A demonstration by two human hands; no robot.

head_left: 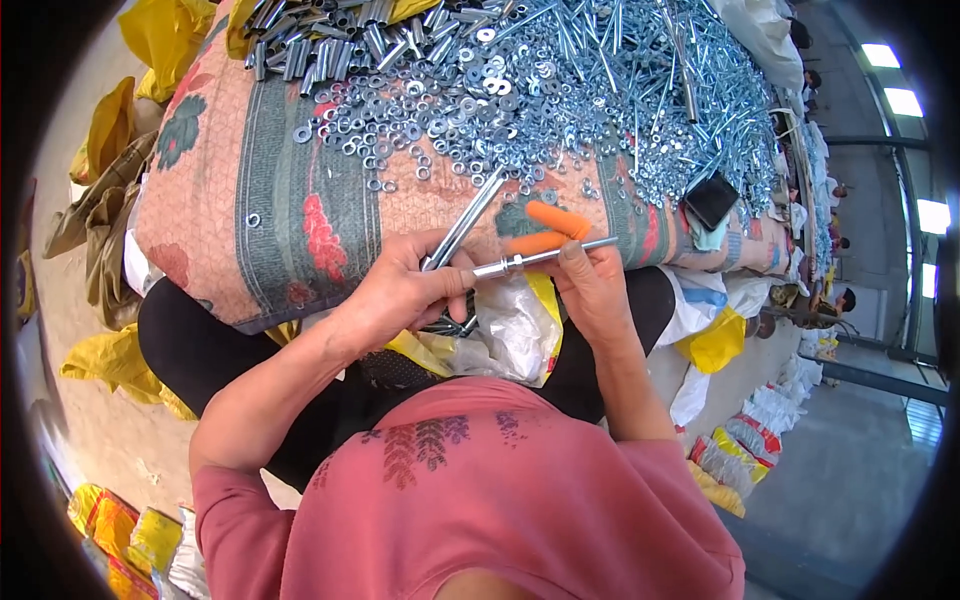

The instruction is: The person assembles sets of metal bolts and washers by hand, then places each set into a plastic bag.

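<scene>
Between my two hands lies a silver expansion bolt (515, 262), nearly level, with a nut and washer at mid-length. My left hand (405, 285) pinches its sleeve end with thumb and fingers. That same hand also keeps several long metal rods (468, 218) in its grip, pointing up and away to the right. My right hand (597, 290) closes on the threaded end, thumb against the thread. Orange finger covers (558, 220) sit on two of its fingers. Beneath my hands, a white and yellow sack (520, 325) lies in my lap with metal pieces beside it.
A patterned padded cloth (280, 215) covers the work surface ahead. On it lie heaps of metal sleeves (320, 55), washers (400, 125) and long bolts (590, 50). A black flat object (711, 203) rests at the right. Filled sacks (740, 445) stand on the floor.
</scene>
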